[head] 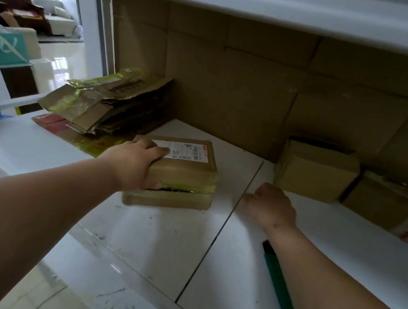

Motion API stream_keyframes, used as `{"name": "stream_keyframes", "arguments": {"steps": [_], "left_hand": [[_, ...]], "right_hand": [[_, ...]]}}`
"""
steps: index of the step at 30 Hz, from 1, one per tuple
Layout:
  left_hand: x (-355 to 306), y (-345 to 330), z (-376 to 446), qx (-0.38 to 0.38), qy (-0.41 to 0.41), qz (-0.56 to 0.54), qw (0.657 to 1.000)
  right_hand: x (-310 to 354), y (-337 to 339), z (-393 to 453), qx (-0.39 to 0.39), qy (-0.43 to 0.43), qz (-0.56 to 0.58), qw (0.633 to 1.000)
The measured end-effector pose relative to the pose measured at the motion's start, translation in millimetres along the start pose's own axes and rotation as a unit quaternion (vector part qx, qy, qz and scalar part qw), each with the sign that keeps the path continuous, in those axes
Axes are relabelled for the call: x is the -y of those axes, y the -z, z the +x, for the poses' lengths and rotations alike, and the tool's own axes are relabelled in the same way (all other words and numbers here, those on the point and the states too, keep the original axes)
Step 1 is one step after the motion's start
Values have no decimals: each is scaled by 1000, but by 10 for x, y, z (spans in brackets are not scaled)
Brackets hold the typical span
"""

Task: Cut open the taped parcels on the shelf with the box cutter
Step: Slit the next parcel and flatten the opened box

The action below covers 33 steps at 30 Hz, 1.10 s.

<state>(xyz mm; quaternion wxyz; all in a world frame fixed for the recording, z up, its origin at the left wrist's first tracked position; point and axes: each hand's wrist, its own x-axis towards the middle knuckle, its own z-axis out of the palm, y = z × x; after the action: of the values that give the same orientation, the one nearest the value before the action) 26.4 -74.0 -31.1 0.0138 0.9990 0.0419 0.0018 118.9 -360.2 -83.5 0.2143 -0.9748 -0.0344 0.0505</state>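
The left hand (139, 162) grips the near left corner of the flat brown cardboard parcel with a white shipping label and yellow-green tape (180, 172), fingers curled over its top edge and the palm against its side. The right hand (270, 207) rests knuckles-up on the white shelf board (160, 242) just right of the parcel, fingers curled under; nothing shows in its grasp, though the fingertips are hidden from this angle. The long green box cutter with a black tip (280, 285) lies on the shelf, partly hidden by the right forearm, so it is not in either hand.

The parcel's front face shows a dark gap along its taped seam (it looks already slit, or at least parted there). My reading is that this parcel is being handled between cuts, either shifted aside or turned to reach another seam.

Farther back on the right stand a plain brown cardboard box (315, 171) and a taped brown box with red and white markings (402, 213), both seemingly unopened. At back left lies a heap of flattened brown cardboard with yellow-green tape (105, 107).

The next move probably calls for the right hand to draw back and pick up the cutter while the left steadies a parcel.
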Motion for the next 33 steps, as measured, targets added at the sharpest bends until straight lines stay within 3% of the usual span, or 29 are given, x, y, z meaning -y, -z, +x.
{"name": "stream_keyframes", "arguments": {"steps": [3, 6, 10, 16, 21, 24, 26, 29, 33], "left_hand": [[-18, 39, 26, 18, 5, -11, 1000], [-29, 63, 36, 28, 14, -18, 999], [-75, 46, 67, 18, 13, -2, 1000], [-174, -134, 103, -16, 27, 38, 999], [-154, -179, 143, -22, 12, 55, 998], [-159, -197, 163, -14, 8, 60, 998], [-147, -197, 175, -4, 6, 56, 998], [-112, -202, 185, 6, 5, 44, 999], [-95, -166, 163, 24, 8, 27, 999]], "right_hand": [[-75, 36, -102, 41, -39, -63, 996], [-153, 80, -207, 130, -64, -103, 984], [-162, 206, -317, 296, -74, -135, 943], [-154, 369, -364, 391, -130, -216, 885], [-230, 403, -325, 373, -114, -172, 905], [-147, 413, -274, 292, -17, -126, 948], [-42, 356, -246, 260, 45, -7, 964], [114, 207, -274, 256, 62, 190, 946], [177, 40, -281, 209, 98, 221, 948]]}}
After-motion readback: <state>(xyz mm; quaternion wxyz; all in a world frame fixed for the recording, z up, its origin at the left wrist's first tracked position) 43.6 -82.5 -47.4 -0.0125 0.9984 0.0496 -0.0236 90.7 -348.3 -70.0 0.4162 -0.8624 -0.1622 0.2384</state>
